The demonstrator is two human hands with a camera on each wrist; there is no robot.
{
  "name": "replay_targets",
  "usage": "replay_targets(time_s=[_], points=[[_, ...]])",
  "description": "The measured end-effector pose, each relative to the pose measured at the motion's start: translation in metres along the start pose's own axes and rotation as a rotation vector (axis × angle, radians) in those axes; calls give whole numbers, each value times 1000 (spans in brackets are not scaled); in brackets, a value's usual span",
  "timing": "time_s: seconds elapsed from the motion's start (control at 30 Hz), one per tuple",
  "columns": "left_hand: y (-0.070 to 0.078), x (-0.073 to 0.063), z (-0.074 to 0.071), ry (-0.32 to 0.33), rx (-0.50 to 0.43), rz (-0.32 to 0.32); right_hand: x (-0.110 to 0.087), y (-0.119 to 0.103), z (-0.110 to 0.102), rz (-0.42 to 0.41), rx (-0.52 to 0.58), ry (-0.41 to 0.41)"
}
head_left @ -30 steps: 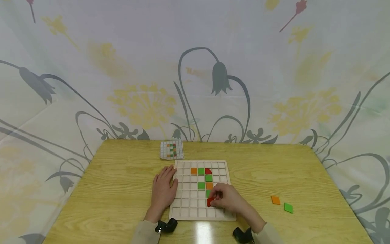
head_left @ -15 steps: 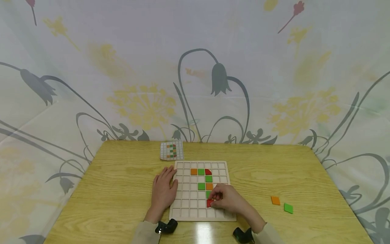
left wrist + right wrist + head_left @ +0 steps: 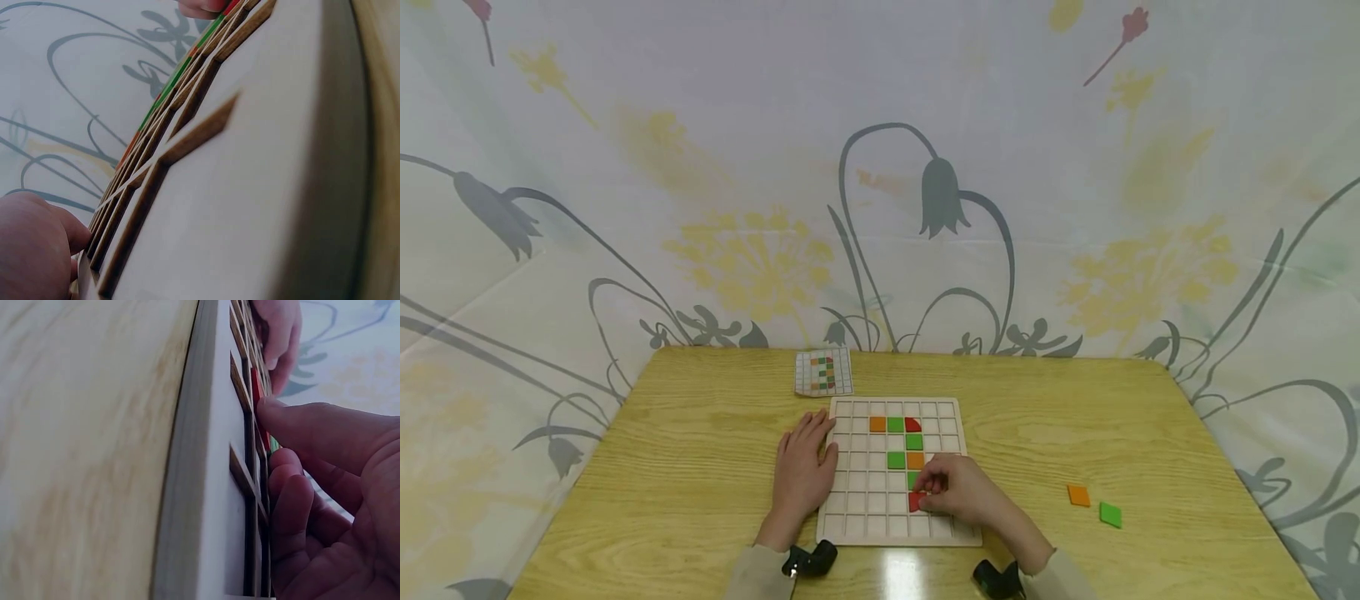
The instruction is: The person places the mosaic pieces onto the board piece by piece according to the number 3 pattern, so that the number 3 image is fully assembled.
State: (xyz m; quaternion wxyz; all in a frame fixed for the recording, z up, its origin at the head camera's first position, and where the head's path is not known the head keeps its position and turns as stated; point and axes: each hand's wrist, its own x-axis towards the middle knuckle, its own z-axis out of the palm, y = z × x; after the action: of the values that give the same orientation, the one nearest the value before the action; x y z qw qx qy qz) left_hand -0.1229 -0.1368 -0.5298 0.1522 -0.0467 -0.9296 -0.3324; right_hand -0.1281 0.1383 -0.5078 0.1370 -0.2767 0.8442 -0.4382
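A pale wooden grid board lies on the table. My left hand rests along its left edge with fingers extended; in the left wrist view that hand shows at the board's side. Over the lower right of the board, my right hand has its fingers curled and its thumb at a red tile in a cell. In the right wrist view the thumb tip meets the red tile. Above it in the grid sit several green tiles, orange tiles and a rounded red tile.
A loose orange tile and a green tile lie on the table to the right. Behind the board's left corner is a printed pattern card. A floral curtain backs the table.
The red tile under my right thumb has shifted slightly and now sits squarer in its cell. My right hand has barely moved; the left stays at the board's edge.
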Motion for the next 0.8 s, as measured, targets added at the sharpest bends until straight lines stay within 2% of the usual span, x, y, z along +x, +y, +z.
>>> replay_targets(time_s=[0.4, 0.67, 0.8], points=[[-1, 1, 1, -8, -8, -5, -1, -2, -8, 41, 103, -39], [-3, 0, 0, -22, 3, 4, -4, 2, -12, 9, 110, -59], [-2, 0, 1, -16, -3, 7, -7, 3, -16, 8, 91, -41]])
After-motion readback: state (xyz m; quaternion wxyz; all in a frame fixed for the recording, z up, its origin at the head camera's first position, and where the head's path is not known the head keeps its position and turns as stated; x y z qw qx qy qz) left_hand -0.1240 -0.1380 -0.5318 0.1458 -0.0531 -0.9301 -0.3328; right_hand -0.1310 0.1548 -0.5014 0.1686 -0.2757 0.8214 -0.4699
